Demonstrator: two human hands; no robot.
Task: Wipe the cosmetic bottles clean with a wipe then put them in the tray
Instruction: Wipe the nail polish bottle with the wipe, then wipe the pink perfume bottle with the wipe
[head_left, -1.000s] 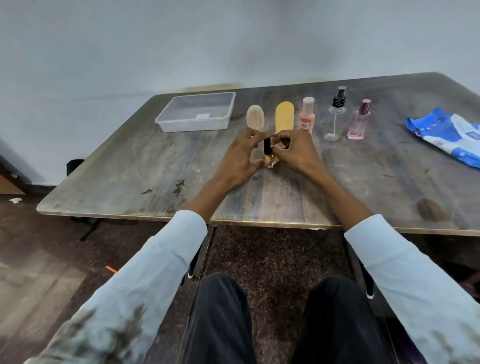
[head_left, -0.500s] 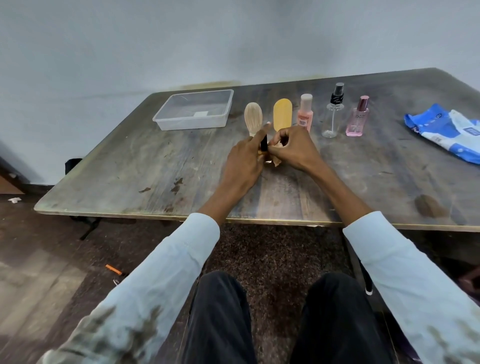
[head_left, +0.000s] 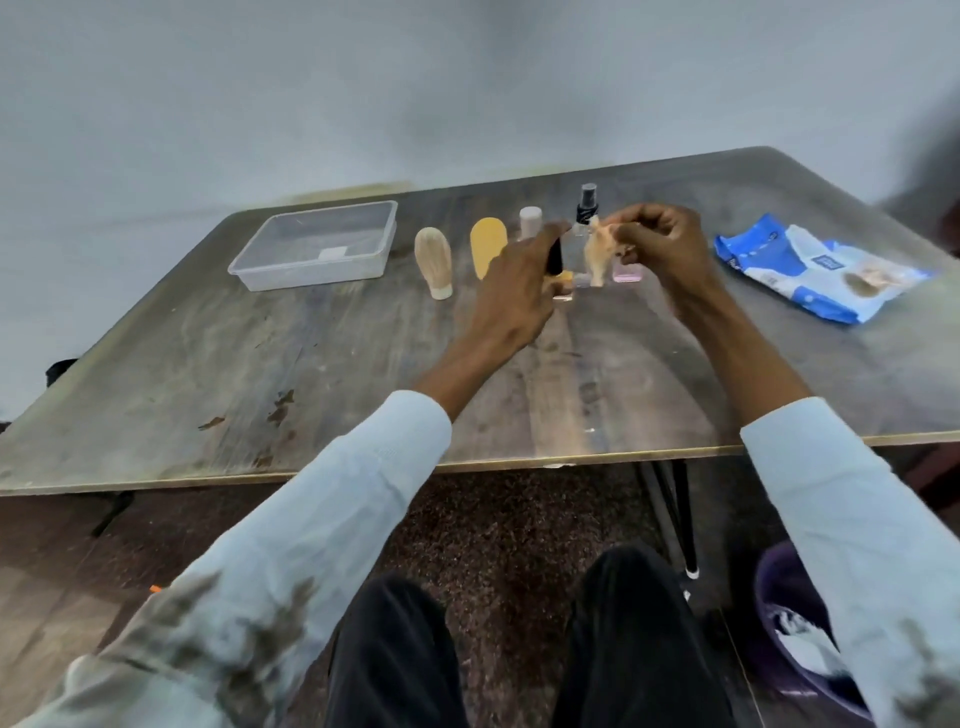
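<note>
On the far left of the table (head_left: 208, 364) sits the clear plastic tray (head_left: 317, 250), and you can see right through it to a small pale patch on its floor. Next comes a cream tube (head_left: 435, 262) lying on the table with its cap toward you. Beside it lies a yellow tube (head_left: 487, 249), and your left hand (head_left: 511, 291) covers its near end.

Your left hand has its fingers curled around a small bottle with a black cap (head_left: 555, 257). Only the cap and a bit of yellow under it show, so most of it is hidden. Behind your fingers you can see just the pale top of a pink bottle (head_left: 530, 221).

A clear spray bottle (head_left: 587, 208) stands between your hands, and only its black top is easy to see. Your right hand (head_left: 660, 244) pinches a crumpled, stained wipe (head_left: 597, 252) that hangs down. Under that hand peeks the bottom of a pink perfume bottle (head_left: 627, 273).

On the right lies a blue and white wipes pack (head_left: 810, 270). It is blurry, so the words cannot be read.
</note>
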